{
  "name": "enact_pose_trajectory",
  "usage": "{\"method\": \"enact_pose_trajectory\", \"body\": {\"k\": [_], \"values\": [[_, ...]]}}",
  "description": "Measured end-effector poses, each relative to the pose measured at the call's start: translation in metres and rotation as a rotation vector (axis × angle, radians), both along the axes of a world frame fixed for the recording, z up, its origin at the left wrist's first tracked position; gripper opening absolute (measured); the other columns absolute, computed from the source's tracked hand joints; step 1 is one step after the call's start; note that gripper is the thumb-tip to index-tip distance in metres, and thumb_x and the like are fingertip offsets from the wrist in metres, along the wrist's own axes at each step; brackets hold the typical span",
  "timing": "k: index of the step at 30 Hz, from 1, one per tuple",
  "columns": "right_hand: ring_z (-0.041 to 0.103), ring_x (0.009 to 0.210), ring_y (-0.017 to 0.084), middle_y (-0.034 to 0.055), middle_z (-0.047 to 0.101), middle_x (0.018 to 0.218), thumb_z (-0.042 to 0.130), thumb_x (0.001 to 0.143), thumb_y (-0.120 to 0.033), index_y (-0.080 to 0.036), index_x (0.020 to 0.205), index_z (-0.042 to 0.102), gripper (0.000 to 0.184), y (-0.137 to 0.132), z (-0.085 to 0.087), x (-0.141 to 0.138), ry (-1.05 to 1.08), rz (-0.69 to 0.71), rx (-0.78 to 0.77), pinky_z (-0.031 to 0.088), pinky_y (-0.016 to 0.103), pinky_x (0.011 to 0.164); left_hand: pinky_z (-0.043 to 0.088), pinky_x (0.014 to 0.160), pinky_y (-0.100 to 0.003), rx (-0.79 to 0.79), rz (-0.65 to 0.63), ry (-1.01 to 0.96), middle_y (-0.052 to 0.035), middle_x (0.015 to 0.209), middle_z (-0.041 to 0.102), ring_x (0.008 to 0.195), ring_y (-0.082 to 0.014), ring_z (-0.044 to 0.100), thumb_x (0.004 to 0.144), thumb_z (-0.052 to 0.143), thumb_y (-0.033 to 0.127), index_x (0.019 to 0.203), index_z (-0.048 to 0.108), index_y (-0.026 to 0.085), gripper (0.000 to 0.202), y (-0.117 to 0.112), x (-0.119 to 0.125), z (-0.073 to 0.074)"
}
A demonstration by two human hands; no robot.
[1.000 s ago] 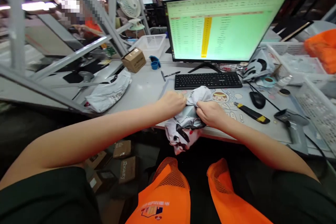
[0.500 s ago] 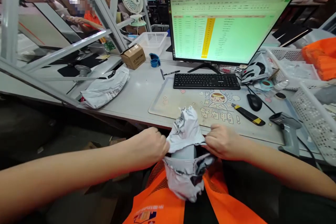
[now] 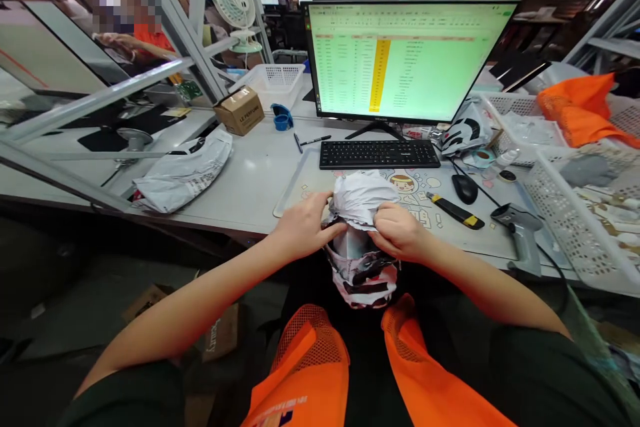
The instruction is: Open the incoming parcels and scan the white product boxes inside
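Observation:
Both of my hands grip a crumpled grey-white plastic mailer bag (image 3: 361, 200) with black and red print, held at the desk's near edge above my lap. My left hand (image 3: 306, 225) pinches its left side and my right hand (image 3: 399, 232) pinches its right side. The bag's top is bunched up between them and its lower part hangs down over the edge. A grey object shows inside the torn opening. Just beyond the bag lie a printed desk mat (image 3: 430, 203) and a black keyboard (image 3: 379, 154).
A monitor (image 3: 400, 60) shows a green spreadsheet. To the right lie a mouse (image 3: 465, 188), a yellow-black utility knife (image 3: 455, 209), a barcode scanner (image 3: 520, 232) and white baskets (image 3: 570, 227). At left sit another mailer bag (image 3: 180, 172) and a small cardboard box (image 3: 239, 110). A person works at far left.
The bag dropped toward my lap half a second ago, then rose back to the desk edge. My hands have come closer together on its bunched top.

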State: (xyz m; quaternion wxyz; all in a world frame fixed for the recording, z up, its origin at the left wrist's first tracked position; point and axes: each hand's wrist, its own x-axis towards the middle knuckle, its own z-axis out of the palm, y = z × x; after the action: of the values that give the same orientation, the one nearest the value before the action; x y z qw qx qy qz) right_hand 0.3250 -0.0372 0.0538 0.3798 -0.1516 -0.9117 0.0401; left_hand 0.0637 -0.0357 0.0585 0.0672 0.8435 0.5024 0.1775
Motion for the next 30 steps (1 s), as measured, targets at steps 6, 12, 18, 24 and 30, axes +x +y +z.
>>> {"method": "enact_pose_trajectory", "body": {"k": [6, 12, 18, 24, 30], "values": [[0.038, 0.062, 0.019, -0.0003, 0.034, 0.064, 0.030, 0.115, -0.036, -0.025, 0.074, 0.025, 0.043, 0.002, -0.005, 0.012, 0.096, -0.162, -0.074, 0.029, 0.034, 0.061, 0.048, 0.090, -0.039, -0.098, 0.025, -0.008, -0.0126, 0.124, 0.070, 0.115, -0.0298, 0.066, 0.107, 0.039, 0.038, 0.129, 0.059, 0.015, 0.037, 0.023, 0.021, -0.009], [0.050, 0.070, 0.023, 0.0048, 0.053, 0.077, 0.039, 0.106, -0.034, -0.022, 0.090, 0.045, 0.021, -0.008, -0.024, 0.031, -0.071, -0.506, -0.096, 0.037, 0.035, 0.067, 0.044, 0.074, -0.036, 0.001, 0.010, 0.152, -0.0129, 0.101, 0.072, 0.093, -0.0271, 0.069, 0.108, 0.034, 0.025, 0.101, 0.062, 0.014, 0.032, 0.039, 0.049, -0.012], [0.059, 0.082, 0.029, 0.0113, 0.063, 0.090, 0.050, 0.096, -0.020, -0.015, 0.101, 0.057, 0.010, -0.023, 0.007, 0.034, -0.443, -0.849, 0.007, 0.034, 0.038, 0.072, 0.038, 0.066, -0.034, 0.188, -0.163, 0.148, -0.0089, 0.082, 0.070, 0.076, -0.0224, 0.067, 0.106, 0.041, 0.031, 0.088, 0.064, 0.015, 0.033, 0.019, 0.080, -0.007], [0.049, 0.066, 0.023, 0.0065, 0.056, 0.074, 0.044, 0.100, -0.017, -0.019, 0.081, 0.052, 0.022, -0.029, 0.024, 0.049, -0.603, -0.506, 0.191, 0.028, 0.038, 0.068, 0.028, 0.056, -0.036, 0.606, -0.371, 0.095, -0.0049, 0.062, 0.060, 0.056, -0.0196, 0.055, 0.106, 0.047, 0.046, 0.067, 0.057, 0.019, 0.049, -0.004, 0.059, 0.008], [0.039, 0.060, 0.020, 0.0016, 0.046, 0.069, 0.032, 0.111, -0.024, -0.023, 0.078, 0.038, 0.034, -0.066, 0.007, 0.091, -0.383, -0.166, 0.043, 0.028, 0.036, 0.064, 0.035, 0.059, -0.035, 0.690, -0.450, 0.155, -0.0021, 0.061, 0.052, 0.057, -0.0179, 0.049, 0.104, 0.049, 0.025, 0.065, 0.051, 0.019, 0.040, -0.042, -0.013, 0.023]]}}
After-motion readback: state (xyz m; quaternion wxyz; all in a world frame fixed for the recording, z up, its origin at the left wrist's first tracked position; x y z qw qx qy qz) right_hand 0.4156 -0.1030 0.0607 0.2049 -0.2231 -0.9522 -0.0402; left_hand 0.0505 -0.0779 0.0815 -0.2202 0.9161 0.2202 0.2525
